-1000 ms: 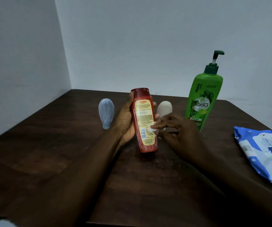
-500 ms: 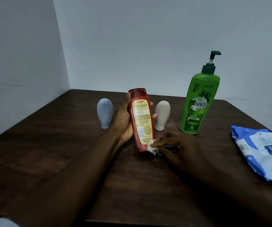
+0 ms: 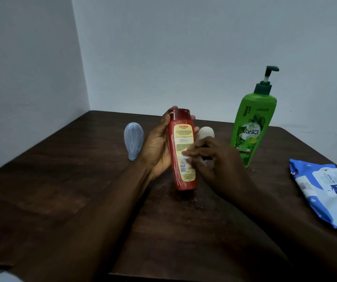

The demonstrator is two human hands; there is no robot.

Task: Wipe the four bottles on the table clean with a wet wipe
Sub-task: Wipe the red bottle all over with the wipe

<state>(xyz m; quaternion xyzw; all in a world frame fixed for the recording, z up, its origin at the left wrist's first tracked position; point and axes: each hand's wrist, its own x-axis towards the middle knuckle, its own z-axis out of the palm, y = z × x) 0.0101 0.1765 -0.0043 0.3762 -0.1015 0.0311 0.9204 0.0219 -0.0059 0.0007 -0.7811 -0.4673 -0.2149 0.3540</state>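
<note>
My left hand (image 3: 157, 147) grips a red shampoo bottle (image 3: 180, 139) with a yellow label, held tilted just above the dark wooden table (image 3: 66, 180). My right hand (image 3: 216, 161) pinches a small white wet wipe (image 3: 183, 158) against the middle of the bottle's label. A small blue bottle (image 3: 133, 143) stands cap-down to the left. A small beige bottle (image 3: 206, 132) stands behind my right hand, mostly hidden. A tall green pump bottle (image 3: 253, 127) stands to the right.
A blue and white wet wipe pack (image 3: 326, 190) lies flat near the table's right edge. Grey walls meet in a corner behind the table's far left. The table's front edge runs beneath my forearms.
My right hand has slid the wipe up from the bottle's lower end to the middle of the label. The left hand keeps its grip on the red bottle.
</note>
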